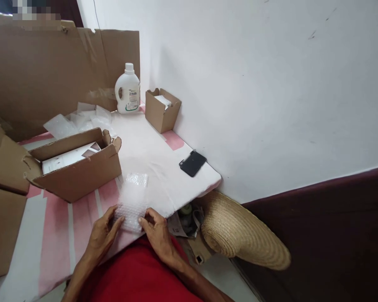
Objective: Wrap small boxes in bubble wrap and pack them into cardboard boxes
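A clear bubble wrap pouch lies near the front edge of the cloth-covered table. At its left side my left hand pinches the near corner between thumb and fingers. My right hand grips the opposite side the same way, thumb on top. The pouch's far end rests on the cloth; whether anything is inside it I cannot tell. Just beyond my left hand stands an open cardboard box holding white packages with a brown pattern at one end.
More bubble wrap pouches lie behind the box. A white detergent bottle, a small cardboard box and a black flat object stand or lie along the wall side. A straw hat is beside the table's right edge.
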Tool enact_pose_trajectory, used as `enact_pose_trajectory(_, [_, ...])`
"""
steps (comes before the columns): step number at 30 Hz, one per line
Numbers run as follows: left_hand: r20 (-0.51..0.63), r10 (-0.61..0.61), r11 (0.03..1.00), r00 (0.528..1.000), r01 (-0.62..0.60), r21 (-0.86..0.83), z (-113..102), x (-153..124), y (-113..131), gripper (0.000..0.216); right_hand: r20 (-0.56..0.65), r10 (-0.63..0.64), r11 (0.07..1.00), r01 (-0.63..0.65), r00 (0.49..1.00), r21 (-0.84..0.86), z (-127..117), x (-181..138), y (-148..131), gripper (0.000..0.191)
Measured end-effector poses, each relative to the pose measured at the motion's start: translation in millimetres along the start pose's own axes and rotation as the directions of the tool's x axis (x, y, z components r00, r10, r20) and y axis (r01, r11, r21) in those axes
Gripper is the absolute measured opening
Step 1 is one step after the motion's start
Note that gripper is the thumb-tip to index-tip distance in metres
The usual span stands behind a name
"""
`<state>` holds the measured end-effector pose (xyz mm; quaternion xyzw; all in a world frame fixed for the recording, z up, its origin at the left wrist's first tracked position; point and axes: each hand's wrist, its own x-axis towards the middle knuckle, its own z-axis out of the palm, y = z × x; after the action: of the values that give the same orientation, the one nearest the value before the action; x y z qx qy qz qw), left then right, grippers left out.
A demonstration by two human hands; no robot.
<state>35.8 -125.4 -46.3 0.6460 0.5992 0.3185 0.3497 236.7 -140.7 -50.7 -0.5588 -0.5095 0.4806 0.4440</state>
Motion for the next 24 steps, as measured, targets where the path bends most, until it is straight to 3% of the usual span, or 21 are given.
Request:
enact_pose_trajectory(4, [-0.074, 0.057, 0.992, 0.996, -0.049, 0.118, 6.3, -2.5, -4.1, 0.048, -0.045, 0.017, 0.999, -0.015, 0.999, 0.037, 2.0, 2.3, 3.7, 0.010])
enact_pose_trajectory(15, [-0.180, 0.266, 0.910, 0.947, -0.184, 0.372, 21.2, -9.8, -10.4, 0.057, -0.050, -0.002, 0.999, 0.005, 0.999, 0.044, 3.2, 7.3, 7.9, 0.046])
enact_pose_trajectory(20, [-0.223, 0.463, 0.798, 0.858, -0.294, 0.527, 15.5, -11.1, 1.7, 0.045, -0.051, -0.023, 0.999, 0.020, 0.998, -0.049, 4.4, 8.8, 4.9, 0.043])
enact_pose_trajectory(24, [-0.022, 0.606, 0.648, 0.795, -0.478, 0.592, 7.8, -19.0, 8.3, 0.024, -0.054, -0.072, 0.988, 0.064, 0.996, -0.144, 6.1, 7.9, 5.6, 0.042])
